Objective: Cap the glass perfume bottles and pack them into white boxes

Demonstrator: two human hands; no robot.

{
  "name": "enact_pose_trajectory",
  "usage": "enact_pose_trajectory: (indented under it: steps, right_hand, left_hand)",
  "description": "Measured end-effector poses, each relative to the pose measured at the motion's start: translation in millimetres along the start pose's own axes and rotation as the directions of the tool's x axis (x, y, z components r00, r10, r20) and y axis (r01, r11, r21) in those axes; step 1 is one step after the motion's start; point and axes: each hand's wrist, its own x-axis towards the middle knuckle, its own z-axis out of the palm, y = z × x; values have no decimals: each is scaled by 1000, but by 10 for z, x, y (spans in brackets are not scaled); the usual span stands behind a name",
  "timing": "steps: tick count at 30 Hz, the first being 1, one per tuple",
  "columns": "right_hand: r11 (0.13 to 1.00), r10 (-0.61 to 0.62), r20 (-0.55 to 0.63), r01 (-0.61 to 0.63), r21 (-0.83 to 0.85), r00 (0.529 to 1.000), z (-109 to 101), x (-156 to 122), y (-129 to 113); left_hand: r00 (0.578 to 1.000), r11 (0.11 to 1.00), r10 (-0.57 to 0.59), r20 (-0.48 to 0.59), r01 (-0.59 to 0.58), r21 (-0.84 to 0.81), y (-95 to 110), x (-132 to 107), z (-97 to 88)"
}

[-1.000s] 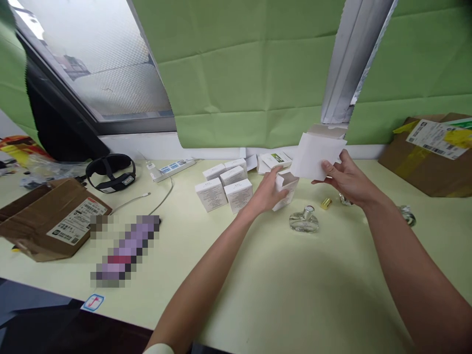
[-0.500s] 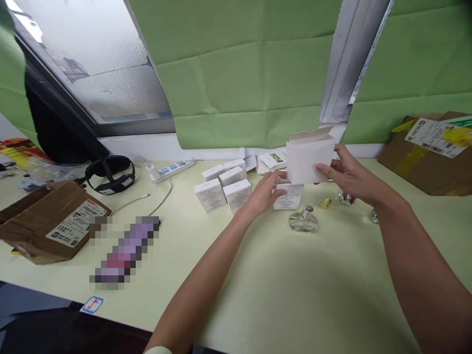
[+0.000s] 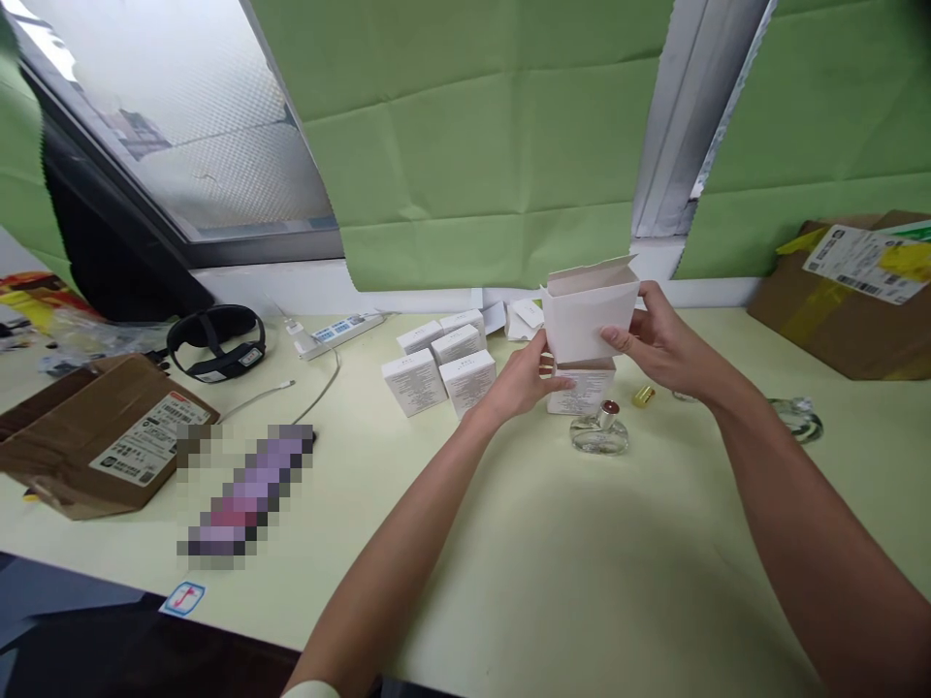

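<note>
My right hand (image 3: 658, 344) grips an open white carton sleeve (image 3: 588, 312), held upright above the table with its top flap up. My left hand (image 3: 520, 380) pinches the lower left edge of that sleeve and rests against a small printed white box (image 3: 586, 386) standing under it. A clear glass bottle (image 3: 599, 433) with a silver neck lies just in front of the box. A small gold cap (image 3: 642, 396) lies to its right.
Several white boxes (image 3: 440, 364) are grouped left of my hands, with flat packs (image 3: 525, 317) behind. A power strip (image 3: 338, 333), black headset (image 3: 216, 339) and cardboard box (image 3: 102, 431) lie at left. Another cardboard box (image 3: 848, 291) and a glass bottle (image 3: 798, 417) are at right.
My right hand has brought the white sleeve left and lower, over the small box. My left hand has set that box upright and risen to the sleeve's edge.
</note>
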Motion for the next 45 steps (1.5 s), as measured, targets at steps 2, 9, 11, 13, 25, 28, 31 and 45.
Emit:
enact_pose_trajectory:
  steps: [2, 9, 11, 13, 25, 28, 31, 45]
  right_hand:
    - [999, 3, -22, -4, -36, 1000, -44, -3, 13]
    - [986, 73, -46, -79, -144, 996, -131, -15, 89]
    - [992, 70, -6, -70, -107, 998, -115, -14, 91]
    - [994, 66, 19, -64, -90, 998, -96, -12, 82]
    - [992, 98, 55, -94, -79, 994, -77, -13, 80]
    - [989, 115, 61, -108, -99, 992, -58, -16, 74]
    - [985, 125, 62, -117, -124, 990, -54, -6, 102]
    - [975, 116, -9, -115, -188, 993, -53, 31, 89]
  left_hand:
    - [1000, 1000, 7, -6, -7, 17, 1, -5, -11]
    - [1000, 999, -15, 9, 15, 32, -26, 0, -30]
    - [1000, 1000, -15, 9, 15, 16, -31, 5, -27]
    - [1000, 1000, -16, 6, 16, 4, -38, 9, -25]
    - [999, 998, -1, 43, 4, -63, 0, -4, -51]
    - [997, 998, 20, 70, -16, -67, 3, -2, -65]
    - [998, 998, 26, 52, -23, -53, 6, -4, -76]
    - [997, 994, 36, 68, -29, -104, 68, -31, -110]
